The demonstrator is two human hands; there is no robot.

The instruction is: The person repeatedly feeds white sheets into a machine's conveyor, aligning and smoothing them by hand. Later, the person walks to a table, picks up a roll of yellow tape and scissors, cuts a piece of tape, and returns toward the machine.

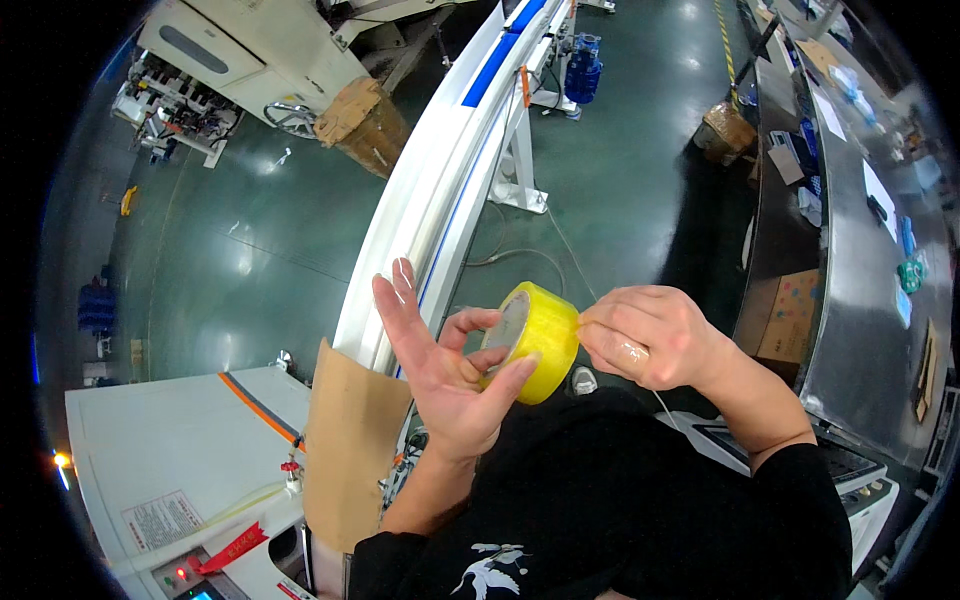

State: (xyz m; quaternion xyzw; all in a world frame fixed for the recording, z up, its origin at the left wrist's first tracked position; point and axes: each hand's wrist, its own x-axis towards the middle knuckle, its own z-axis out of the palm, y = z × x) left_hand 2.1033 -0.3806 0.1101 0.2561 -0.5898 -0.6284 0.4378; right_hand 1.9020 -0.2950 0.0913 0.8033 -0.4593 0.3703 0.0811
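Observation:
A roll of yellow packing tape (550,345) is held up in front of my body, its pale core turned toward the left. My left hand (450,375) grips it, thumb below and curled fingers at the core, while two other fingers stick out. Clear shiny strips, like bits of tape, cling to those outstretched fingertips. On the roll's right side, my right hand (645,335) is closed in a pinch at the tape's surface. Another clear shiny piece lies across one of its fingers. What exactly the pinching fingertips hold is mostly hidden.
A white conveyor rail (400,240) runs away beyond my left hand, with a cardboard sheet (350,450) at its near end. A white machine cabinet (190,430) stands at left. Along the right runs a metal workbench (860,330) with a cardboard box (790,318) below.

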